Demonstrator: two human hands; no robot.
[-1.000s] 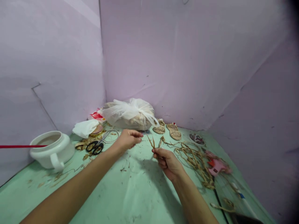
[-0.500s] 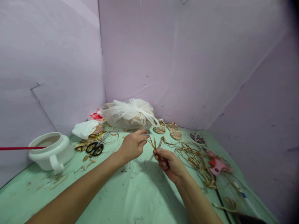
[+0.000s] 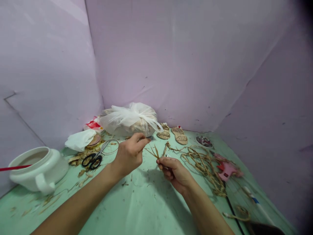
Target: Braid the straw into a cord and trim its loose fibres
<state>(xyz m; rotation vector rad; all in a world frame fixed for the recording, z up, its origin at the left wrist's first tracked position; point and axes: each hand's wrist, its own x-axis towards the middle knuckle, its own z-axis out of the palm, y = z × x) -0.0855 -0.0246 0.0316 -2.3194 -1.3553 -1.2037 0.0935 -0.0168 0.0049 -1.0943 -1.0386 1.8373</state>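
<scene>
Over the middle of the table my right hand [image 3: 174,171] pinches a few thin, tan strips of dried plant fibre [image 3: 156,152], whose split ends fan up and to the left. My left hand [image 3: 130,154] is beside their tips, thumb and finger pressed together. A fine strand seems to run to its fingertips, too thin to make out. Right of my right hand lies a heap of braided fibre cord [image 3: 202,163]. Two small woven sandal shapes [image 3: 179,135] rest behind the hands.
A knotted white plastic bag [image 3: 132,119] sits against the back wall. Black-handled scissors [image 3: 94,159] and a clear ring [image 3: 110,147] lie left, by a white pot [image 3: 40,169] with a red stick. At right are a pink glue gun [image 3: 226,171] and a dish of beads [image 3: 204,141].
My left hand has drawn a little left and toward me, its fingers closing together. My right hand still grips the strips. The view has turned slightly to the right.
</scene>
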